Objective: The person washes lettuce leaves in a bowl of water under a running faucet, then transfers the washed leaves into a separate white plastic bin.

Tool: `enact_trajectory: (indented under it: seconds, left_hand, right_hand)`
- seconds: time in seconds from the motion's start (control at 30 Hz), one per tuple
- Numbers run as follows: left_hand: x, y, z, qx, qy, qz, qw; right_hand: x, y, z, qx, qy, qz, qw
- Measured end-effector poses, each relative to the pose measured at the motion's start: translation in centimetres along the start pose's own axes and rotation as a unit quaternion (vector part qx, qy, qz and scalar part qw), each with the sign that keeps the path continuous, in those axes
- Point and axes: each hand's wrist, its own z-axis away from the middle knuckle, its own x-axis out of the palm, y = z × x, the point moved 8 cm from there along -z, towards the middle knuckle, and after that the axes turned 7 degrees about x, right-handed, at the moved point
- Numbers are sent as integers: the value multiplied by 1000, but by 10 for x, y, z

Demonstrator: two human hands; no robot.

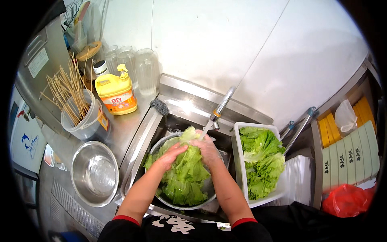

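A head of green leaf lettuce (183, 177) lies in a round metal basin (183, 208) inside the sink. My left hand (172, 157) grips it from the left, the fingers pressed against its leaves. On its other side my right hand (207, 150) is closed round the pale stem end. Water runs from the metal faucet (221, 107) onto the lettuce and my right hand; some of those fingertips are hidden by leaves and water. More leaf lettuce (262, 157) fills a white rectangular tub (241, 177) just right of the sink.
Left of the sink stand an empty steel bowl (95, 174), a yellow detergent jug (117, 94) and a plastic tub of wooden skewers (82, 128). A grey scrubber (159, 106) sits on the sink's corner. At right are a red bag (348, 200) and stacked pale green containers (350, 157).
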Motion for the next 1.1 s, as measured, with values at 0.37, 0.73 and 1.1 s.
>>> enact_trajectory:
  seconds: [0.37, 0.73, 1.1]
  left_hand:
    - [10, -79, -5, -90, -31, 299, 950]
    - [-3, -19, 15, -49, -30, -90, 994]
    - [-42, -40, 11, -80, 29, 20, 996]
  right_hand:
    - [-20, 33, 13, 16, -20, -17, 1000]
    - [-39, 76, 36, 110, -8, 3, 994]
    - [-42, 100, 75, 109, 20, -305, 946]
